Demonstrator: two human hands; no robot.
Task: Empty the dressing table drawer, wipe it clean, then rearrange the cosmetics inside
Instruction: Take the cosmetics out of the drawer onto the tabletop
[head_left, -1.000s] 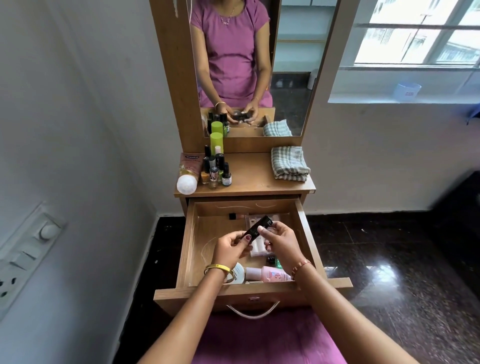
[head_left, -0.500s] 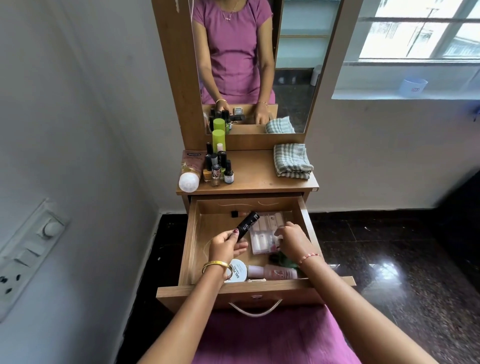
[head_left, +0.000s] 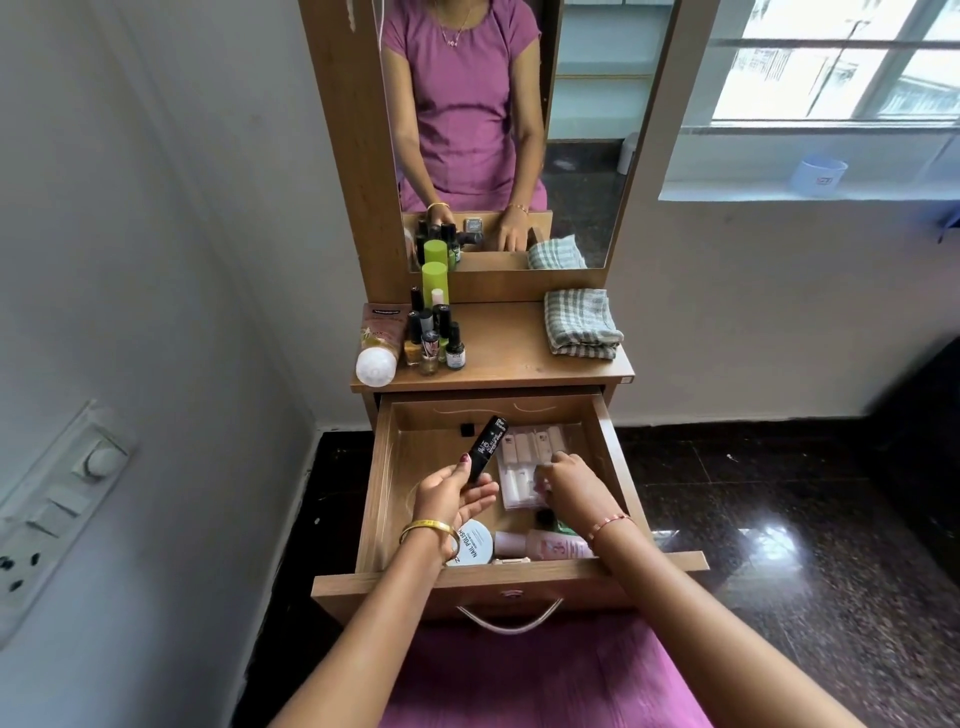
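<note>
Left grip (head_left: 451, 493) pinching black tube (head_left: 485, 448) upright | right grip (head_left: 574, 486) fingertips on clear pack (head_left: 524, 470) in drawer (head_left: 384, 483)

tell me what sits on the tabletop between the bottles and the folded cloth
Nothing: in the head view, bare wood of the tabletop runs from the nail polish bottles to the folded checked cloth.

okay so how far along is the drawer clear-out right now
Partly emptied: nail polish bottles, a tube and the folded cloth sit on the tabletop. In hand: left hand holds a black tube; right hand reaches the clear packet. Left: the remaining drawer items, wiping, rearranging.
</note>
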